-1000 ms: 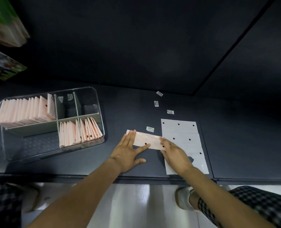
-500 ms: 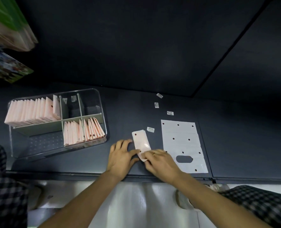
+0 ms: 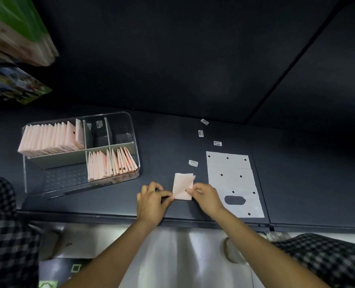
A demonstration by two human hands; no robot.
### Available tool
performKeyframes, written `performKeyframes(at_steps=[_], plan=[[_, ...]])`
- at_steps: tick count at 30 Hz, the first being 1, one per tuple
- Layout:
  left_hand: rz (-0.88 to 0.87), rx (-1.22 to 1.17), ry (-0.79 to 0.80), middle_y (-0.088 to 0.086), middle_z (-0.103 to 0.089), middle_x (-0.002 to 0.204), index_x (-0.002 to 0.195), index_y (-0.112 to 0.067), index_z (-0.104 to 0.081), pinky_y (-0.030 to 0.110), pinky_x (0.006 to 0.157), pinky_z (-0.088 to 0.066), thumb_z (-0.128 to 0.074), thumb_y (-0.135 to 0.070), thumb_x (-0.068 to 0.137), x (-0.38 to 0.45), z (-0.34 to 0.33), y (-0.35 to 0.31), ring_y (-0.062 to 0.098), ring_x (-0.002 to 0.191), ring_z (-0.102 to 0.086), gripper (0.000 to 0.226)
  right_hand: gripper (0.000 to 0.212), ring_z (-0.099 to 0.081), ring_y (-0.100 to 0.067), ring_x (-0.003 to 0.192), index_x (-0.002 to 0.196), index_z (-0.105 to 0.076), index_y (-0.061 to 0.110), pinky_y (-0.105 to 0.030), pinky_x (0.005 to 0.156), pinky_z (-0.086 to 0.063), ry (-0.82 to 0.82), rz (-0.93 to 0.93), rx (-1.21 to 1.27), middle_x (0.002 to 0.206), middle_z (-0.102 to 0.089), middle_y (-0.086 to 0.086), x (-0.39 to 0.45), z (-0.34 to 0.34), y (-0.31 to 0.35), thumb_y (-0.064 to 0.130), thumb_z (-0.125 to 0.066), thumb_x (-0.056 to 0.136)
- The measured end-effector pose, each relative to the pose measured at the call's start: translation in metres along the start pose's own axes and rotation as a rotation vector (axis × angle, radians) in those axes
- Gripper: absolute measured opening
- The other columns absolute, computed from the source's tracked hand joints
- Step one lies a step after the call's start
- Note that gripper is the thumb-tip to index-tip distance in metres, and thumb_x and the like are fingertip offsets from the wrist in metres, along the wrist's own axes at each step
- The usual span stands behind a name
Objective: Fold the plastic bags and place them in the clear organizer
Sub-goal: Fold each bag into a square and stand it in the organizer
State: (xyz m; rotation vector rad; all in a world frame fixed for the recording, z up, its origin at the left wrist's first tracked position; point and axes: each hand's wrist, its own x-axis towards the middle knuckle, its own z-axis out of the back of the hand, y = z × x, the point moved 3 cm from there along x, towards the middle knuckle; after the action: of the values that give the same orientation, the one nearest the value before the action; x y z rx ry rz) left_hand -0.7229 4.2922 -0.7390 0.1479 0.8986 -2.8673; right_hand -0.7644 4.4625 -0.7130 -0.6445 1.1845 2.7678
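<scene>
A small folded pink plastic bag (image 3: 182, 185) lies on the dark table near its front edge. My left hand (image 3: 151, 201) pinches its lower left corner, and my right hand (image 3: 205, 196) pinches its right side. A stack of flat white bags (image 3: 230, 179) with dots and a handle cut-out lies just to the right. The clear organizer (image 3: 135, 142) stands to the left; folded pink bags (image 3: 50, 138) fill its back left compartment and more folded bags (image 3: 112, 163) stand in its front right compartment.
Small white labels (image 3: 193, 163) lie scattered on the table behind the bags. Books or packets (image 3: 16, 38) hang in at the upper left. The table's front edge (image 3: 110, 217) runs below my hands, with checked fabric at both lower corners.
The long pink strip was turned lengthwise and folded into a short rectangle. Both hands drew in toward the front edge and now pinch its sides.
</scene>
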Motion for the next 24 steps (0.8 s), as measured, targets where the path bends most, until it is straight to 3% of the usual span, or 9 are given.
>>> performKeyframes(at_steps=[5, 8, 9, 10, 11, 13, 18, 22, 24], plan=[[0.007, -0.006, -0.05, -0.005, -0.05, 0.11, 0.113, -0.032, -0.063, 0.027, 0.081, -0.026, -0.06, -0.04, 0.089, -0.001, 0.003, -0.005, 0.019, 0.108, -0.044, 0.026, 0.039, -0.043, -0.02, 0.07, 0.056, -0.042, 0.015, -0.025, 0.061, -0.03, 0.044, -0.152, -0.124, 0.066, -0.048, -0.004, 0.015, -0.002, 0.004, 0.025, -0.059, 0.09], [-0.237, 0.053, -0.092, 0.007, -0.056, 0.125, 0.12, -0.015, -0.061, 0.041, 0.096, -0.04, -0.066, -0.024, 0.086, -0.01, 0.003, -0.017, 0.031, 0.115, -0.052, 0.036, 0.035, -0.044, -0.021, 0.069, 0.06, -0.046, 0.012, -0.025, 0.061, -0.031, 0.047, -0.178, -0.128, 0.067, -0.048, -0.005, 0.016, -0.003, 0.006, 0.025, -0.061, 0.089], [-0.332, 0.094, -0.028, 0.01, -0.049, 0.138, 0.129, -0.012, -0.055, 0.044, 0.108, -0.033, -0.062, -0.025, 0.089, -0.014, -0.001, -0.023, 0.033, 0.127, -0.046, 0.043, 0.038, -0.043, -0.02, 0.067, 0.057, -0.044, 0.013, -0.025, 0.059, -0.031, 0.046, -0.181, -0.13, 0.063, -0.046, -0.003, 0.017, -0.003, 0.005, 0.024, -0.061, 0.089], [-0.405, 0.166, 0.055, 0.009, -0.033, 0.152, 0.142, -0.01, -0.04, 0.042, 0.118, -0.013, -0.054, -0.029, 0.094, -0.018, -0.008, -0.027, 0.029, 0.141, -0.029, 0.053, 0.041, -0.041, -0.019, 0.064, 0.054, -0.042, 0.015, -0.026, 0.056, -0.031, 0.044, -0.182, -0.132, 0.058, -0.043, 0.0, 0.018, -0.003, 0.005, 0.024, -0.061, 0.089], [-0.444, 0.236, 0.132, 0.007, -0.011, 0.159, 0.15, -0.01, -0.021, 0.037, 0.118, 0.008, -0.044, -0.036, 0.098, -0.022, -0.015, -0.029, 0.024, 0.147, -0.009, 0.062, 0.043, -0.04, -0.017, 0.059, 0.052, -0.039, 0.017, -0.027, 0.053, -0.031, 0.042, -0.18, -0.137, 0.055, -0.041, 0.002, 0.018, -0.003, 0.005, 0.024, -0.061, 0.089], [-0.436, 0.323, 0.214, 0.002, 0.015, 0.156, 0.15, -0.011, 0.006, 0.031, 0.112, 0.023, -0.03, -0.047, 0.099, -0.026, -0.024, -0.027, 0.017, 0.146, 0.013, 0.072, 0.045, -0.037, -0.013, 0.054, 0.051, -0.038, 0.018, -0.022, 0.05, -0.029, 0.044, -0.174, -0.15, 0.053, -0.039, 0.004, 0.019, -0.002, 0.005, 0.024, -0.061, 0.089], [-0.431, 0.406, 0.271, 0.004, 0.025, 0.153, 0.149, -0.012, 0.014, 0.031, 0.114, 0.019, -0.024, -0.06, 0.095, -0.03, -0.029, -0.023, 0.018, 0.144, 0.02, 0.082, 0.031, -0.052, -0.019, 0.076, 0.059, -0.053, 0.019, -0.023, 0.067, -0.038, 0.064, -0.212, -0.132, 0.068, -0.056, 0.001, 0.018, -0.003, 0.006, 0.027, -0.063, 0.088], [-0.438, 0.475, 0.297, 0.008, 0.026, 0.154, 0.149, -0.018, 0.017, 0.035, 0.115, 0.019, -0.019, -0.066, 0.093, -0.031, -0.031, -0.024, 0.021, 0.141, 0.027, 0.082, 0.015, -0.061, -0.021, 0.085, 0.082, -0.059, 0.015, -0.027, 0.073, -0.043, -0.283, -0.119, -0.093, 0.085, -0.064, -0.001, 0.014, 0.006, 0.018, 0.029, -0.062, 0.088], [-0.438, 0.49, 0.313, 0.008, 0.031, 0.15, 0.147, -0.021, 0.02, 0.036, 0.114, 0.02, -0.017, -0.067, 0.092, -0.032, -0.031, -0.026, 0.023, 0.136, 0.034, 0.08, 0.01, -0.059, -0.016, 0.079, 0.082, -0.059, 0.015, -0.028, 0.074, -0.045, -0.298, 0.004, 0.108, 0.082, -0.063, 0.0, 0.017, 0.005, 0.028, 0.02, -0.059, 0.09]])
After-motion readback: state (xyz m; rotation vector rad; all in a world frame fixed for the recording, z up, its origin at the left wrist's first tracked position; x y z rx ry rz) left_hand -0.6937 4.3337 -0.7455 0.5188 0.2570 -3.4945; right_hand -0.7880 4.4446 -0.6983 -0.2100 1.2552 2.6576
